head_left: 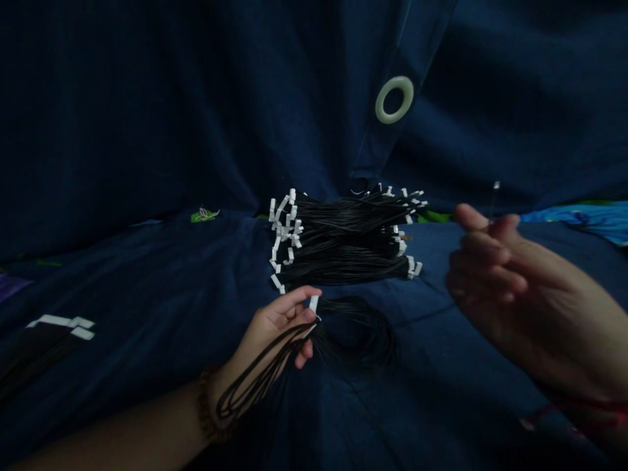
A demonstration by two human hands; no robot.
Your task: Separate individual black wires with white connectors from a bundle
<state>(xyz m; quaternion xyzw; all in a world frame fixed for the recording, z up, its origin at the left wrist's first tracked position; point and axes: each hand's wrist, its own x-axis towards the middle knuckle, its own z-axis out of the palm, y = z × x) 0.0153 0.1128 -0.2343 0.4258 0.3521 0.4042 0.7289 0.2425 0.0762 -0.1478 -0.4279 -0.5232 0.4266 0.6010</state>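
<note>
My left hand (289, 317) is closed round a looped bundle of thin black cables (265, 366). A white connector (314, 303) stands up between its thumb and fingers. Part of the bundle trails to the right as a dark coil (373, 330) over the blue cloth. Raised at the right, my right hand (500, 268) has its thumb and index finger pinched together. A faint thin strand with a small pale tip (496, 186) rises above them, too blurred to name. Beyond my hands lies a stack of black cable bundles (343, 226) with white connectors at both ends.
Dark blue cloth (161, 281) covers the surface and hangs behind it, with a pale ring (394, 100) on the hanging part. More black cables with white connectors (63, 322) lie at the left. Bright blue patterned fabric (579, 216) shows at the right.
</note>
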